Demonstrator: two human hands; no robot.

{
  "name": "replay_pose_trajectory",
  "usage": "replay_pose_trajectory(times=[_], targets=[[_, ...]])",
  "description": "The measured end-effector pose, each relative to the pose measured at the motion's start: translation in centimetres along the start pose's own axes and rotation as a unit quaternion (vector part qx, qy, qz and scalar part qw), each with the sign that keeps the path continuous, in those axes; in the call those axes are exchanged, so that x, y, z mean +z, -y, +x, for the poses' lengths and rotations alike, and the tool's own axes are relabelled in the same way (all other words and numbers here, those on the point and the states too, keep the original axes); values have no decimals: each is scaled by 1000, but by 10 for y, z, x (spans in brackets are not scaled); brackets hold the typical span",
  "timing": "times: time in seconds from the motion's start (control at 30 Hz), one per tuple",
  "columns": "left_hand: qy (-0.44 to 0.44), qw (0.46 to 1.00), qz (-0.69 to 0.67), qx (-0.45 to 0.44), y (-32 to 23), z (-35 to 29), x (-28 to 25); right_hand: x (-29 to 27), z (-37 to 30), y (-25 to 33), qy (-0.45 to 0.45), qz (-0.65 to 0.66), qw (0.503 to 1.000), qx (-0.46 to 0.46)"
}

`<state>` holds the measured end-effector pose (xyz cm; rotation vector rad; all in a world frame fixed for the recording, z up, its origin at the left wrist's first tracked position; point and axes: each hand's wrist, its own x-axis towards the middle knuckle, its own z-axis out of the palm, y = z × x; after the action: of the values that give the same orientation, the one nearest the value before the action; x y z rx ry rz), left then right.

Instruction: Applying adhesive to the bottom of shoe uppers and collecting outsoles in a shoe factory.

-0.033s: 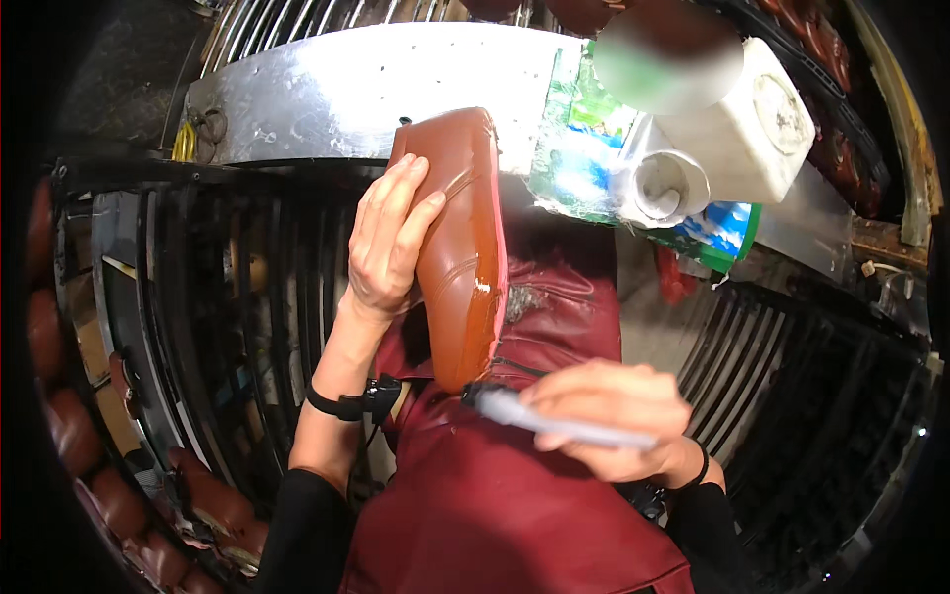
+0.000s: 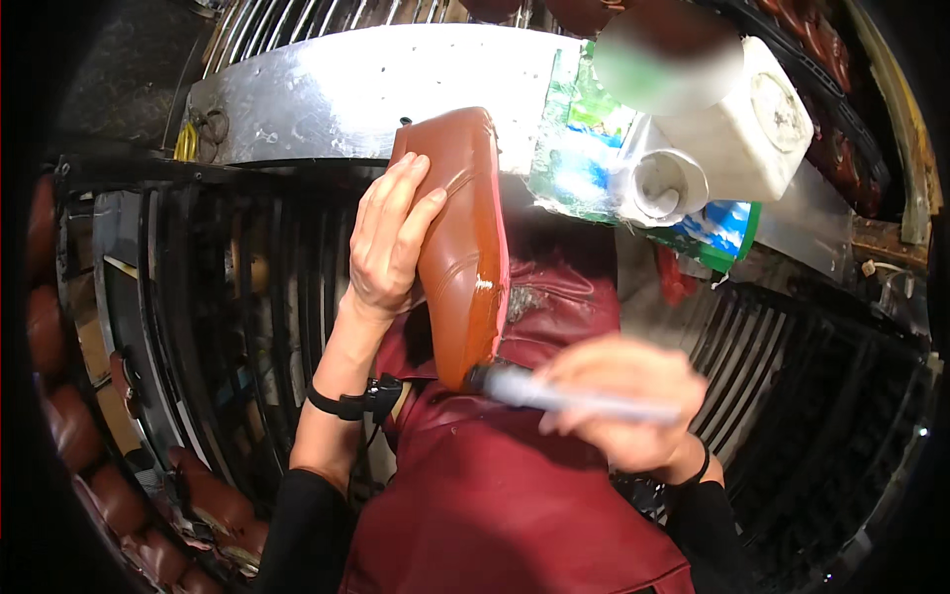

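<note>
A shoemaking workshop fills my remote feed: a brown shoe [image 2: 455, 238] beside a scuffed metal bench [image 2: 336, 89], a white container [image 2: 762, 148], dark slatted racks [image 2: 272, 297], more brown shoes [image 2: 77, 431] at left and a wine-red work apron [image 2: 515, 485].

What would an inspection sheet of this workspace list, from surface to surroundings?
Surface: bright metal tabletop, glare in places.
Things in hand: brown shoe, pink edging, glossy patch low on its right side; grey-handled tool at its lower end, contact unclear.
Clutter: white cup, white container, green-blue sheet, close together.
Grips: left grip holds the shoe's left side; right grip, blurred, holds the tool.
Cables: yellow strands by the tabletop's left end, possibly cord.
Surroundings: black slatted racks on both sides.
</note>
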<state>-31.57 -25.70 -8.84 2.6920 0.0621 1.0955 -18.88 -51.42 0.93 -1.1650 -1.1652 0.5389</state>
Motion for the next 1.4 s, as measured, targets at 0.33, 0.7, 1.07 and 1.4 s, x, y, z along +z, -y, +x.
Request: replay_pose_trajectory(times=[0.33, 0.7, 1.07, 1.4], targets=[[45, 997, 15, -55, -11, 27, -11, -20, 31, 6, -58, 52, 993, 90], [134, 960, -132, -207, 5, 114, -37, -52, 104, 25, -5, -64, 997, -35], [-28, 606, -598, -524, 82, 121, -10, -68, 83, -91, -211, -134, 966, 58], [-50, 685, -545, -481, 7, 11, -19, -50, 17, -87, -471, -234, 836, 153]])
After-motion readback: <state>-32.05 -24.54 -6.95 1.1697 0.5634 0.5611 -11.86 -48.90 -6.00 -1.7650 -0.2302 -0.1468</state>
